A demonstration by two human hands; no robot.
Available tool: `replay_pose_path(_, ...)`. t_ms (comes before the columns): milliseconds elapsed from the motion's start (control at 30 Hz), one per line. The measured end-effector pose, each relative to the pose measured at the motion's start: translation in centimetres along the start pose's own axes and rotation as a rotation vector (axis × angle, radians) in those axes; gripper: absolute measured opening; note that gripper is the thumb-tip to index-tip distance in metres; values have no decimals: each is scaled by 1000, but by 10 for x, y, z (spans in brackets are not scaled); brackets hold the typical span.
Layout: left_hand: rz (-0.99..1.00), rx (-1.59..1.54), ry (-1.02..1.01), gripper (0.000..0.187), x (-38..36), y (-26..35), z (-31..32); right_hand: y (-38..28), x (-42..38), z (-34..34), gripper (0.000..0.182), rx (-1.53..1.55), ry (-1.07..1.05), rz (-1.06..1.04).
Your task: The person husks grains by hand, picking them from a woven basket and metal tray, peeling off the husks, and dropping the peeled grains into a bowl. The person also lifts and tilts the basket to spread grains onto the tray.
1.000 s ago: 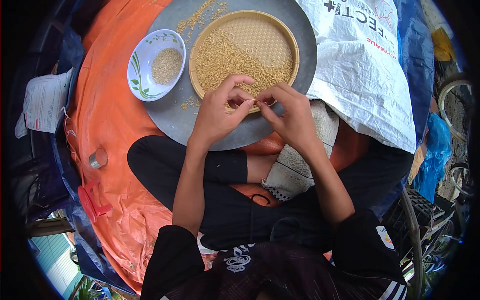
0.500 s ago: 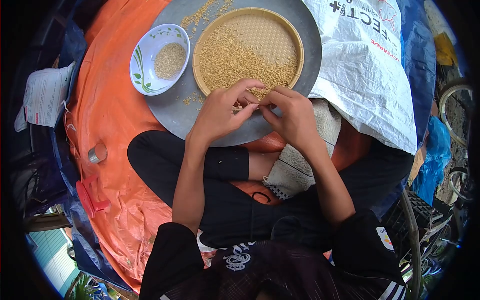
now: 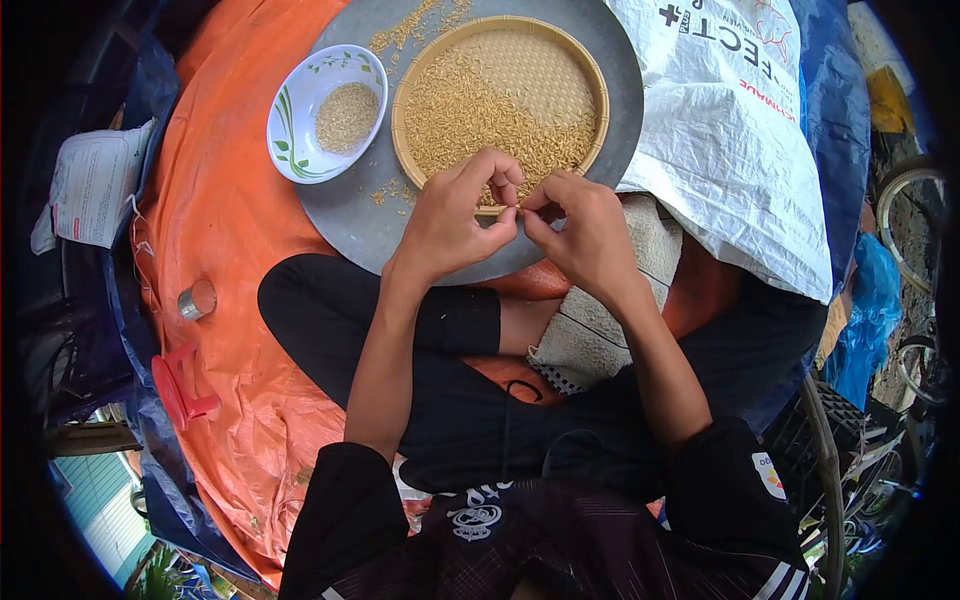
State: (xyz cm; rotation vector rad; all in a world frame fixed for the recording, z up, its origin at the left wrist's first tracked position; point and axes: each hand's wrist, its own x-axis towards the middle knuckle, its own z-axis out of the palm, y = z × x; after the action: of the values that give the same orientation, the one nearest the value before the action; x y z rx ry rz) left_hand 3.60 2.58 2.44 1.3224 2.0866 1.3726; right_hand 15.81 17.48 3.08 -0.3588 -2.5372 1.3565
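Observation:
Over the near rim of a round woven bamboo tray, my two hands meet almost fingertip to fingertip. My left hand has curled fingers and its thumb points toward the other hand. My right hand pinches thumb and forefinger together. Whatever lies between the fingertips is too small to make out. Golden unhusked rice grains cover much of the tray, with woven bottom showing at the upper right. Left of it, a white bowl with green leaf patterns holds a small heap of paler grains.
Tray and bowl rest on a large grey round platter with stray grains on it. An orange tarp spreads beneath. A white printed sack lies right, a beige cloth by my legs, a tin can and red plastic piece left.
My left hand's fingers have curled in more, and its thumb sits slightly apart from the right fingertips. The bowl and tray appear shifted slightly right with the view.

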Motion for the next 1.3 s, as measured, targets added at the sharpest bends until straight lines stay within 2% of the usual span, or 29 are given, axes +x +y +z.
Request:
replay_pose_path(333, 26, -10, -26, 32, 0, 0, -1, -1, -2, 3, 12, -66, 0, -17)
replay_pose_path(633, -168, -129, -55, 28, -1, 5, 1, 1, -2, 4, 13, -81, -4, 6)
replay_pose_path(800, -109, -99, -43, 29, -1, 6, 5, 4, -2, 5, 12, -59, 25, 23)
replay_pose_path(1033, 74, 46, -70, 33, -6, 4, 9, 10, -2, 0, 15, 132, -68, 169)
replay_pose_path(1300, 17, -2, -40, 32, -5, 8, 0, 9, 1, 0, 14, 267, -74, 223)
